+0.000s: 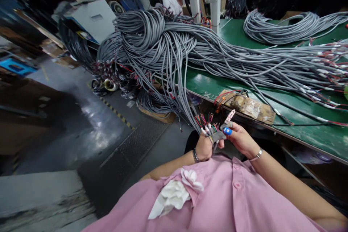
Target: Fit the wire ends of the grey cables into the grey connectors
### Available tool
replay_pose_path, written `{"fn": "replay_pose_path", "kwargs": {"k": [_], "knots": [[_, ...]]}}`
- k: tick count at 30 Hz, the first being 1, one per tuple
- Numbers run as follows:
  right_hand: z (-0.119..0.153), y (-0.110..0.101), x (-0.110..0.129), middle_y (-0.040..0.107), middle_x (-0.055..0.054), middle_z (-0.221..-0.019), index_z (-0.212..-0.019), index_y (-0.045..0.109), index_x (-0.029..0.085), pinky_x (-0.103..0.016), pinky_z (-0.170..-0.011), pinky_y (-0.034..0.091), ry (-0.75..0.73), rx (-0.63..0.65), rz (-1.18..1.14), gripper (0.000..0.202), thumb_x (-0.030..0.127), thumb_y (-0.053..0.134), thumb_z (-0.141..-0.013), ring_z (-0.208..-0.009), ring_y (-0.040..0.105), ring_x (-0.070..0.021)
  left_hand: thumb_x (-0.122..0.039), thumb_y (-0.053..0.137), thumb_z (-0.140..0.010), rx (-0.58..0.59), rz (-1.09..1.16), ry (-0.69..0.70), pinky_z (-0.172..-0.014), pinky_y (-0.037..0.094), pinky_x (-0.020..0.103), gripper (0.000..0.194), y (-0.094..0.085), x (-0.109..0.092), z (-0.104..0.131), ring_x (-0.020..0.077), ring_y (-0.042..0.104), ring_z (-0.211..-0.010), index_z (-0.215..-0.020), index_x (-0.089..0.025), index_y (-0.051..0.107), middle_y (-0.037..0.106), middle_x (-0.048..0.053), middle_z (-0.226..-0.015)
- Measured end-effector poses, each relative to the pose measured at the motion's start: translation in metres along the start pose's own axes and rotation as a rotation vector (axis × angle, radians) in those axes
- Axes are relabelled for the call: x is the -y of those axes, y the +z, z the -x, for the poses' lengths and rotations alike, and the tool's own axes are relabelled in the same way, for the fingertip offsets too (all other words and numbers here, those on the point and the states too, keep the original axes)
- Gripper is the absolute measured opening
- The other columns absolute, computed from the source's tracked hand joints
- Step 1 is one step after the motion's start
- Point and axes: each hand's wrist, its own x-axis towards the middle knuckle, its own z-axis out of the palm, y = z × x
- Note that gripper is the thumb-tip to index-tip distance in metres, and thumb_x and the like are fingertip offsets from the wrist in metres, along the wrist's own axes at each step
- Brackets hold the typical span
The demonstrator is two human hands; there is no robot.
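My left hand is closed around the ends of several grey cables, in front of my body. Thin coloured wires fan out from white collars just above that fist. Grey wrapping covers fingers where the two hands meet. My right hand is closed in a pinch right beside the cable ends. From its fingertips sticks up a pale pink strip with dark marks, whose kind I cannot make out. A blue oval piece sits at the right thumb tip.
A large heap of grey cables lies over the green table, its ends spread rightward. Another cable coil rests behind. A tape-wrapped block sits at the table's near edge. Across the table is a person in white.
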Motion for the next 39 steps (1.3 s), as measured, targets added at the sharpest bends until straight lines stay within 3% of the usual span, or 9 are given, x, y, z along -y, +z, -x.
{"fn": "replay_pose_path", "kwargs": {"k": [3,6,9,13,17,23,30,39], "knots": [[-0.001,0.002,-0.003,0.063,0.0,-0.061,-0.087,0.061,0.021,-0.033,-0.059,0.043,-0.012,-0.029,0.021,0.022,0.04,0.069,-0.078,-0.053,0.058,-0.0165,-0.046,0.064,-0.075,0.005,0.007,-0.011,-0.048,0.039,0.024,0.039,-0.002,0.001,0.0,0.0102,0.05,-0.045,-0.057,-0.012,0.067,0.059,0.005,-0.048],[-0.003,-0.007,-0.007,0.061,0.001,-0.066,-0.081,0.062,0.02,-0.027,-0.059,0.043,-0.029,-0.169,0.011,0.02,0.035,0.074,-0.073,-0.055,0.053,-0.0113,-0.043,0.067,-0.074,-0.042,0.013,0.016,-0.048,0.038,0.023,0.033,-0.004,0.001,0.001,0.0101,0.051,-0.045,-0.06,-0.013,0.068,0.059,0.004,-0.048],[-0.007,-0.018,-0.005,0.061,0.0,-0.071,-0.079,0.063,0.02,-0.024,-0.056,0.045,0.002,-0.276,-0.129,0.025,0.043,0.068,-0.077,-0.057,0.051,-0.0095,-0.038,0.068,-0.074,-0.059,0.008,0.069,-0.049,0.04,0.023,0.03,-0.003,-0.001,0.001,0.0103,0.052,-0.046,-0.058,-0.013,0.067,0.058,0.003,-0.048],[-0.015,-0.023,0.012,0.065,-0.004,-0.077,-0.084,0.066,0.018,-0.023,-0.053,0.048,0.075,-0.277,-0.212,0.046,0.062,0.052,-0.081,-0.059,0.054,-0.011,-0.036,0.068,-0.075,-0.061,-0.023,0.113,-0.052,0.042,0.024,0.028,0.003,-0.003,-0.003,0.0104,0.053,-0.048,-0.061,-0.012,0.067,0.06,0.003,-0.051],[-0.024,-0.021,0.025,0.065,-0.002,-0.071,-0.081,0.066,0.019,-0.021,-0.05,0.047,0.069,-0.325,-0.17,0.037,0.056,0.06,-0.08,-0.056,0.054,-0.0102,-0.037,0.067,-0.077,-0.068,0.0,0.129,-0.051,0.043,0.024,0.028,0.011,-0.001,-0.01,0.0103,0.054,-0.049,-0.065,-0.012,0.067,0.061,0.002,-0.053],[-0.028,-0.026,0.016,0.068,-0.002,-0.078,-0.081,0.067,0.02,-0.026,-0.063,0.051,0.018,-0.265,-0.242,0.031,0.05,0.064,-0.079,-0.069,0.061,-0.0144,-0.039,0.068,-0.075,-0.111,0.002,0.121,-0.048,0.043,0.023,0.032,0.016,0.001,-0.016,0.0098,0.053,-0.046,-0.061,-0.012,0.064,0.06,0.002,-0.053],[-0.031,-0.024,0.009,0.069,-0.003,-0.085,-0.085,0.069,0.023,-0.027,-0.065,0.051,-0.039,-0.294,-0.291,0.026,0.048,0.066,-0.079,-0.074,0.061,-0.0162,-0.041,0.067,-0.076,-0.127,-0.05,0.074,-0.047,0.043,0.022,0.031,0.012,0.01,-0.016,0.01,0.053,-0.045,-0.067,-0.012,0.063,0.061,0.002,-0.052],[-0.018,-0.029,0.011,0.068,-0.004,-0.084,-0.086,0.067,0.02,-0.024,-0.062,0.05,0.095,-0.178,-0.351,0.044,0.061,0.051,-0.083,-0.07,0.061,-0.0132,-0.043,0.068,-0.074,-0.118,-0.052,0.093,-0.048,0.043,0.023,0.034,0.007,0.005,-0.004,0.0099,0.053,-0.046,-0.059,-0.013,0.064,0.059,0.002,-0.05]]}}
